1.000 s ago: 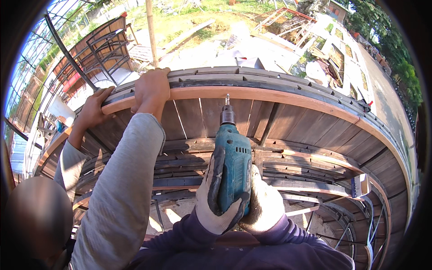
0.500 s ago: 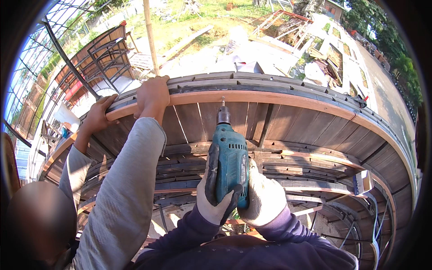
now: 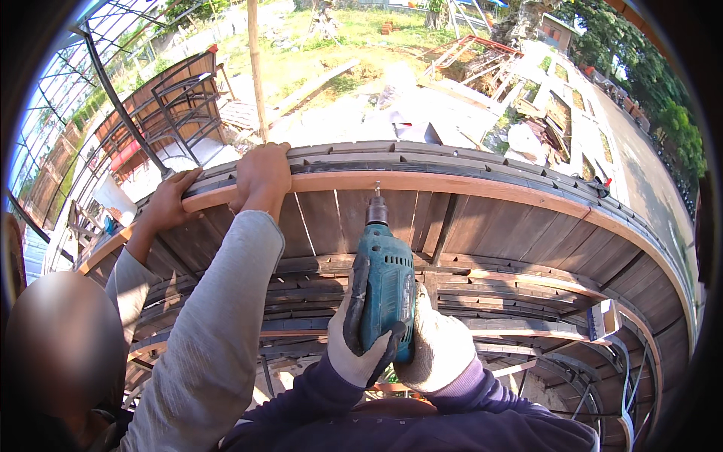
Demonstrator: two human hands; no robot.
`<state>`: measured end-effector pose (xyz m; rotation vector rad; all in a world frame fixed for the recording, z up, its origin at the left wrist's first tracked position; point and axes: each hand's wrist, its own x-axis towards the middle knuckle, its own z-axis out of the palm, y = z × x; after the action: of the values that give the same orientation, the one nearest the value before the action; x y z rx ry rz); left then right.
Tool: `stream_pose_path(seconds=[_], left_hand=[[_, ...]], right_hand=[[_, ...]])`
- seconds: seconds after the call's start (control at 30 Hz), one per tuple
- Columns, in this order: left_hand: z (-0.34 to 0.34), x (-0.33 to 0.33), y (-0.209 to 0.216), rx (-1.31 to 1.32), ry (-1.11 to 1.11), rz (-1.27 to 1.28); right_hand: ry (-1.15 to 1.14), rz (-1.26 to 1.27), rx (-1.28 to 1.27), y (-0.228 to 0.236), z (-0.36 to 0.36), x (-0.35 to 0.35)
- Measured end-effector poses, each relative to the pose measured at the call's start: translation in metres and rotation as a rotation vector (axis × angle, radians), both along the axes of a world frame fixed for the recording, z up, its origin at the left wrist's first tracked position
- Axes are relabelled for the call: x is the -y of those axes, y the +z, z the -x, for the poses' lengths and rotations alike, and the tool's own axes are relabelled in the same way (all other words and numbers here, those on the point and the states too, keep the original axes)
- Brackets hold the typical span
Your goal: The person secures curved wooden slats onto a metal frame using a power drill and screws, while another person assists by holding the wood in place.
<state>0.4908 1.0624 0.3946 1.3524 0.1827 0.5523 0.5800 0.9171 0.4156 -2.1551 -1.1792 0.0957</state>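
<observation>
Both of my gloved hands are closed round a teal power drill [image 3: 384, 294] that points away from me. My left hand [image 3: 352, 343] wraps its left side, in a white glove with a dark palm, and my right hand [image 3: 440, 343] grips the right side. The drill's chuck [image 3: 376, 211] carries a short bit whose tip meets a curved reddish wooden strip [image 3: 467, 185]. That strip runs along a dark metal rail [image 3: 520, 175]. A co-worker's two bare hands [image 3: 263, 177] hold the strip and rail to the left of the drill.
Curved tiers of wooden slats [image 3: 512, 226] on metal frames spread below the rail. A small open box [image 3: 604, 320] sits at the right, with a pale blue cable [image 3: 626, 377] hanging near it. A bamboo pole [image 3: 257, 75] rises behind the rail. The co-worker's grey sleeve [image 3: 218, 309] is close at my left.
The rail, drill and hands appear slightly lower in the view. My grip on the drill and the co-worker's hold look the same, and the bit stays at the strip.
</observation>
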Motion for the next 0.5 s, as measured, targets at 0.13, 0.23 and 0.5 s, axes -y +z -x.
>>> stream_pose_path(seconds=[0.13, 0.23, 0.5], left_hand=[[-0.009, -0.006, -0.005, -0.058, -0.027, 0.023], [-0.015, -0.008, -0.006, -0.013, -0.028, 0.098], [-0.016, -0.012, 0.002, 0.055, -0.013, 0.056]], right_hand=[[-0.010, -0.102, 0.120, -0.014, -0.006, -0.002], [-0.045, -0.063, 0.170, -0.003, -0.003, 0.001], [-0.073, -0.072, 0.133, 0.010, 0.007, -0.006]])
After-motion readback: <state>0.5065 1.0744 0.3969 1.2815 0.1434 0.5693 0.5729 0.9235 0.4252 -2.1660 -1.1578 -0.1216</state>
